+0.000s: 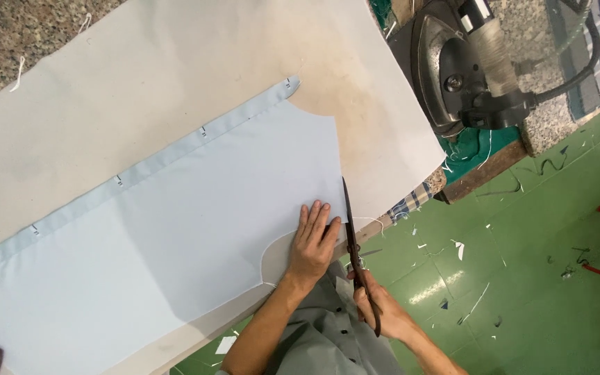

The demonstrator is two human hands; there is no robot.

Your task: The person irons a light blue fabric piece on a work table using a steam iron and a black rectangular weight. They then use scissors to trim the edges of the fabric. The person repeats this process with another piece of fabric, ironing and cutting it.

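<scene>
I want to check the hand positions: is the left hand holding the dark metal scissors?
No, the left hand lies flat on the light blue fabric piece, while the right hand holds the dark metal scissors.

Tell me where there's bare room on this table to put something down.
Free: the beige table cover above the light blue fabric, and the stained patch left of the iron. Crowded: the near edge, where the left hand presses the fabric and the right hand works the scissors.
</scene>
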